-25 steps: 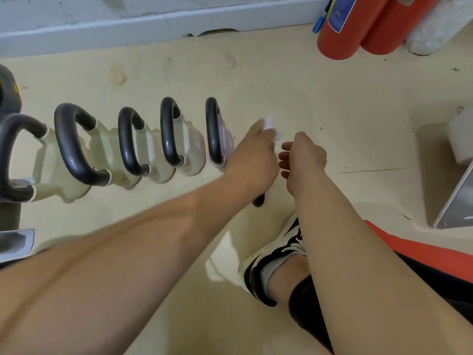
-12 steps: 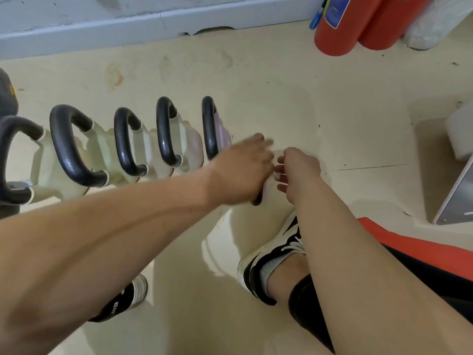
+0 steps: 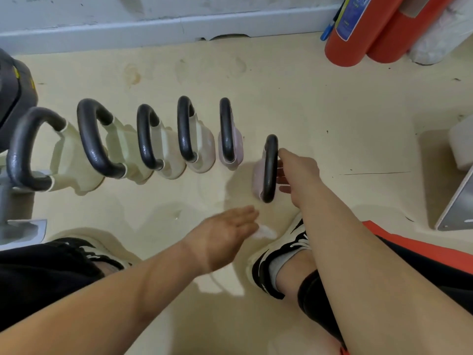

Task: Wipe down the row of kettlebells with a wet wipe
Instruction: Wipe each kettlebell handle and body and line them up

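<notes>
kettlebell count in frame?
6. Five in a row, left to centre: first, second, third, fourth, fifth. The sixth sits nearer, out of line, by the right hand. More may hide past the left edge.

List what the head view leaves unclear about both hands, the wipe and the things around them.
All in the head view:
- Whether the left hand pinches the wet wipe: motion blur, and the hand's back covers it.
- Grip of the right hand: fingertips pass behind the nearest kettlebell handle.
- Label on the fire extinguisher: blurred, cut off by the top edge.
- The dark object: cut off by the left edge.
</notes>
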A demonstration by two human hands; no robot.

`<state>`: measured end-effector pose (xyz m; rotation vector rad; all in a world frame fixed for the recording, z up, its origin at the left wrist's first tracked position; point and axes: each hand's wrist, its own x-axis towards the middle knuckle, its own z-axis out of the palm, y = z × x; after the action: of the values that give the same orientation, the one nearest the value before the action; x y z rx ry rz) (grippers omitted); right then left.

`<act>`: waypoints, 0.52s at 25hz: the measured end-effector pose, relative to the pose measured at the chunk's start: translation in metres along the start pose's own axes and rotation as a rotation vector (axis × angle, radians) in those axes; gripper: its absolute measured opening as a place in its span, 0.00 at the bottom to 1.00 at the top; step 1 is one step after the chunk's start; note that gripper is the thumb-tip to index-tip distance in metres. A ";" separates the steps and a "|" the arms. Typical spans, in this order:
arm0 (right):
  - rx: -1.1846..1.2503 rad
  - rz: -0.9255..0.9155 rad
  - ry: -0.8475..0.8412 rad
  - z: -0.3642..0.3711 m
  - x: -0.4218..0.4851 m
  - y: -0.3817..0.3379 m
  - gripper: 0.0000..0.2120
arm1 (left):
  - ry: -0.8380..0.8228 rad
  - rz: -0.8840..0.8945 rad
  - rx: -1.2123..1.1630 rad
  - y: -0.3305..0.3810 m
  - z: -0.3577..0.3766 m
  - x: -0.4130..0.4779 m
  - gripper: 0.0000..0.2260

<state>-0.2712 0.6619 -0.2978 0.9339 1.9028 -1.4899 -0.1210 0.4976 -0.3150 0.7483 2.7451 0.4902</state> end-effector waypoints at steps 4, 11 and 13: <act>-0.102 -0.088 0.011 0.007 -0.009 -0.016 0.24 | 0.128 -0.720 -0.467 -0.012 -0.045 0.034 0.10; -0.361 -0.181 0.011 0.005 0.001 -0.049 0.19 | 0.304 -0.969 -1.350 0.038 -0.044 0.106 0.20; -0.471 -0.198 0.006 -0.002 0.008 -0.057 0.18 | 0.260 -1.029 -1.531 0.034 -0.034 0.112 0.22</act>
<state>-0.3208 0.6567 -0.2698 0.5470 2.2638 -1.0583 -0.2107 0.5755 -0.2879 -1.0182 1.6080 1.9284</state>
